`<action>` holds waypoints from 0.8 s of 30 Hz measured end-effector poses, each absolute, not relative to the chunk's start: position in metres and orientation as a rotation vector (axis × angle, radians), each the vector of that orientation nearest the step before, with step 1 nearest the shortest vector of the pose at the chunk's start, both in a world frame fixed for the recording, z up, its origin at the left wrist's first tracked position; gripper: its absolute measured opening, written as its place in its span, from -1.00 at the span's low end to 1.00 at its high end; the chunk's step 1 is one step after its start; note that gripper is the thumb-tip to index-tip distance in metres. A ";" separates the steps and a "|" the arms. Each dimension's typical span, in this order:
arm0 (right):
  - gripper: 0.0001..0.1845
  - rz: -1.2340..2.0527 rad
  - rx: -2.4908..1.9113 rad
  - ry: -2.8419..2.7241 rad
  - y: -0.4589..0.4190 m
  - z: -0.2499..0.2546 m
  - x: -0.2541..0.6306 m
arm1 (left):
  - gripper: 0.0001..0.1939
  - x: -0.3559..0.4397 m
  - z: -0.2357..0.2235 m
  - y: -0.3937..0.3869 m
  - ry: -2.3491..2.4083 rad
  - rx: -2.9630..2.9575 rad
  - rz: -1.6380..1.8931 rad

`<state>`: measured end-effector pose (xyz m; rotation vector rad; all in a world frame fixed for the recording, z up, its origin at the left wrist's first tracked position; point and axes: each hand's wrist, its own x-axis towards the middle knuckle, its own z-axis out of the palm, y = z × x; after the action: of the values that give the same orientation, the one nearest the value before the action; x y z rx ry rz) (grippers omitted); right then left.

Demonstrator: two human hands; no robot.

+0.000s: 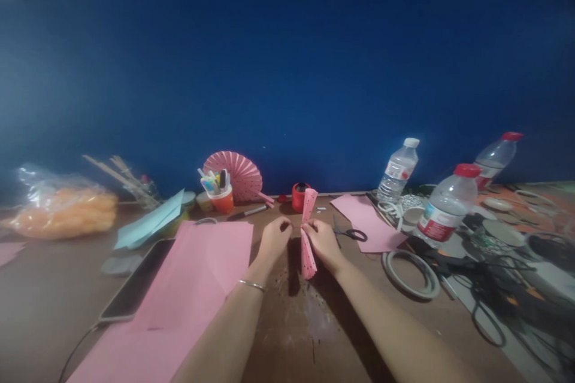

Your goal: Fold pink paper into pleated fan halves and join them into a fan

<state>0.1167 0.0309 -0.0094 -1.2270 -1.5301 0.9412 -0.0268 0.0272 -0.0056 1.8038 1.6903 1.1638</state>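
Observation:
My right hand (324, 243) pinches a pleated pink paper strip (308, 257) around its middle. The strip stands upright over the table, its folds gathered at the waist and both ends slightly spread, with small dark specks along it. Just to the left, my left hand (275, 238) is closed in a pinch. A faint thin line seems to run from its fingertips to the strip's middle, too fine to name. Scissors (354, 234) with dark handles lie right of my right hand. Behind the strip sits a small red pot (300, 198).
Pink paper sheets (202, 275) and a phone (139, 284) lie at left. An opened pink paper fan (236, 170) leans behind a pen cup (221, 197). Water bottles (449, 206), a cable coil (411, 275) and tangled cords crowd the right. A blue wall (287, 72) rises behind.

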 end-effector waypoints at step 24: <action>-0.80 0.735 -1.344 -1.586 0.033 -0.012 0.116 | -0.72 -0.009 -0.011 0.028 1.226 1.068 1.054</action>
<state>0.1164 0.0332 -0.0124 -1.3443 -1.5856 0.7351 -0.0088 0.0278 -0.0111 1.0681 1.2264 1.0536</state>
